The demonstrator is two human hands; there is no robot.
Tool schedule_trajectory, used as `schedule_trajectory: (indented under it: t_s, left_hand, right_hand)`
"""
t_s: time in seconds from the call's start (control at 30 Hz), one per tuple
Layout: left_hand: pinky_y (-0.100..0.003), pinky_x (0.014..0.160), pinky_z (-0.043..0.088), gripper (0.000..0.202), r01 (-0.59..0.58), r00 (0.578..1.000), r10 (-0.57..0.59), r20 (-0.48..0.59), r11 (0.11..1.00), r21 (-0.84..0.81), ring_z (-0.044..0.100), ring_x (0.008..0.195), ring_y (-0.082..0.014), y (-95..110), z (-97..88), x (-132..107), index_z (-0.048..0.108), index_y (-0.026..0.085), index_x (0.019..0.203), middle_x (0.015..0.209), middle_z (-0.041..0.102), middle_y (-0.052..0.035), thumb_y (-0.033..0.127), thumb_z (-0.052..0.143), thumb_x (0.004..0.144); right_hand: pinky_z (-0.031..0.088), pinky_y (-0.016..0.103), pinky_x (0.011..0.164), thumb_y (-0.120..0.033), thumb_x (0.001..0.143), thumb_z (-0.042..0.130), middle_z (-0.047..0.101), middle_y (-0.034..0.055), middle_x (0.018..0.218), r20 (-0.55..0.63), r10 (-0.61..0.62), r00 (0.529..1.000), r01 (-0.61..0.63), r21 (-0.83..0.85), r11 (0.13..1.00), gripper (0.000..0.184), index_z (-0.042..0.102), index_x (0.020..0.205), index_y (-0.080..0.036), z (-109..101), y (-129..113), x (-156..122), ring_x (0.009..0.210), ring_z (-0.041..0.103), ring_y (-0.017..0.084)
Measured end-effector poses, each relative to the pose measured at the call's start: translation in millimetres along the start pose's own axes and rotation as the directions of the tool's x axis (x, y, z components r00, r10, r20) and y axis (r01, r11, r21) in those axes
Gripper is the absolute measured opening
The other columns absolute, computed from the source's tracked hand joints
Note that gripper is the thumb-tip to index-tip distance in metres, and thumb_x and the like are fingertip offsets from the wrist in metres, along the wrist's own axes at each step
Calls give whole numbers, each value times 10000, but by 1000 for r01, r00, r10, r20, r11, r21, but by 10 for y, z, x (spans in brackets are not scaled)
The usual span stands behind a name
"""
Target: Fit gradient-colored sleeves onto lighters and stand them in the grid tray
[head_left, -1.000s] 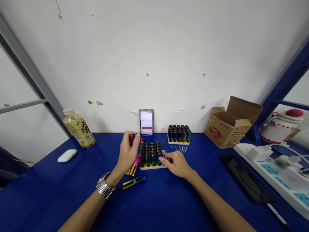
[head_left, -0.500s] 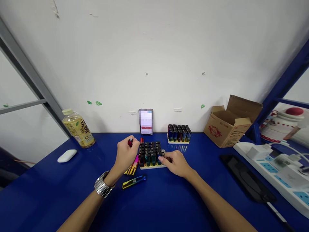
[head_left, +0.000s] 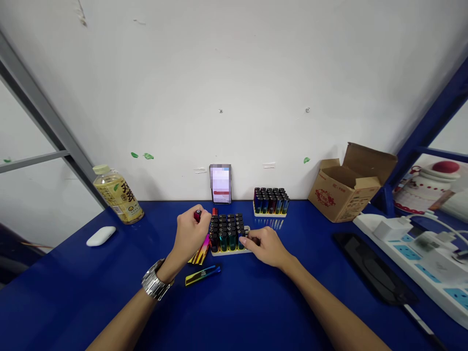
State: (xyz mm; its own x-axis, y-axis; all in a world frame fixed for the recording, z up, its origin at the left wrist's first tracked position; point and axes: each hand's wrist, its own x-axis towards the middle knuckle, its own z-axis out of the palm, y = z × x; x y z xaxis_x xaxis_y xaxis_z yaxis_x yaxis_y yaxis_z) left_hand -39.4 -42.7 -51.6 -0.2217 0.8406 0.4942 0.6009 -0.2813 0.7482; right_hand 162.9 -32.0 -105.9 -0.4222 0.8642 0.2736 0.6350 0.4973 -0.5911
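My left hand (head_left: 190, 233) is closed in a fist around a dark red lighter (head_left: 198, 215), whose end pokes out above the fingers. Just right of it stands a white tray (head_left: 231, 252) packed with upright, black-topped lighters (head_left: 232, 240) in shiny green, blue and dark red. At the tray's right end my right hand (head_left: 266, 246) is closed, its thumb against the front corner lighter and its curled fingers partly hidden. Pink-and-gold lighters (head_left: 202, 252) lie beside the tray, below my left hand. Nearer to me lies one blue-and-yellow lighter (head_left: 203, 275).
A second tray of lighters (head_left: 271, 202) stands near the wall. A lit phone (head_left: 221, 184) leans there. An open carton (head_left: 340, 192), a black phone (head_left: 373, 268) and a power strip (head_left: 413, 263) are at right. A drink bottle (head_left: 119, 195) and white case (head_left: 101, 236) sit left.
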Motion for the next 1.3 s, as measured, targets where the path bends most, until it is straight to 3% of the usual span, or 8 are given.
schedule_trajectory:
  t_s: [0.17,0.37,0.57,0.73,0.8,0.9,1.1,1.3]
  left_hand:
    - [-218,456,230,266,-3,1000,3,-7,997,75,262,456,-83,44,-6,-30,286,222,547,477,243,75,282,458,740]
    - [-229,473,305,233,-69,986,32,163,972,226,475,392,-134,204,4,-167,349,243,860,479,483,102,221,507,690]
    - [-276,513,385,372,-333,887,246,391,927,174,621,564,-192,254,41,-312,287,228,1028,704,615,18,251,519,738]
    - [-353,800,465,332,-465,862,459,213,885,-27,572,965,-215,200,-89,-172,345,218,1050,1098,553,-123,262,522,773]
    - [-351,759,451,157,-377,921,359,153,920,104,556,862,-202,124,-181,-42,403,215,936,943,565,-80,247,449,789]
    - [-324,630,412,86,-180,941,40,337,901,394,531,662,-186,-65,-327,129,416,221,829,739,536,-10,271,426,760]
    - [-299,595,421,396,-165,614,-349,708,820,548,623,721,-256,-346,-443,143,487,198,849,835,644,-100,534,565,654]
    - [-325,606,441,403,-213,598,-444,667,714,667,658,782,-309,-316,-273,66,506,165,919,909,662,-163,486,530,678]
  right_hand:
    - [301,229,479,-437,828,485,497,-15,446,-146,-22,989,42,134,990,382,539,552,-179,23,15,-10,430,447,110]
    - [408,237,525,-411,802,555,494,-29,626,-463,-150,873,312,294,903,270,565,943,-181,52,-219,14,538,468,118]
    - [476,299,659,-261,908,454,558,55,877,-527,-312,790,491,241,837,158,586,981,-213,37,-524,27,778,545,169]
    - [466,264,559,-309,949,378,563,26,760,-672,15,740,307,357,882,180,521,969,-201,-24,-261,93,604,549,130]
    - [455,248,504,-355,959,346,587,27,758,-666,127,735,246,436,866,224,498,1000,-195,-54,-65,129,536,542,115]
    - [454,244,508,-367,934,400,584,-8,617,-587,166,793,118,414,902,220,513,977,-184,-70,170,169,492,546,121]
    - [472,271,617,-257,921,415,661,55,785,-394,-64,917,135,155,979,208,597,978,-176,-20,211,208,615,600,154]
    - [466,284,636,-255,962,365,624,72,815,-358,-266,895,269,-44,962,264,610,1020,-177,17,140,214,682,578,176]
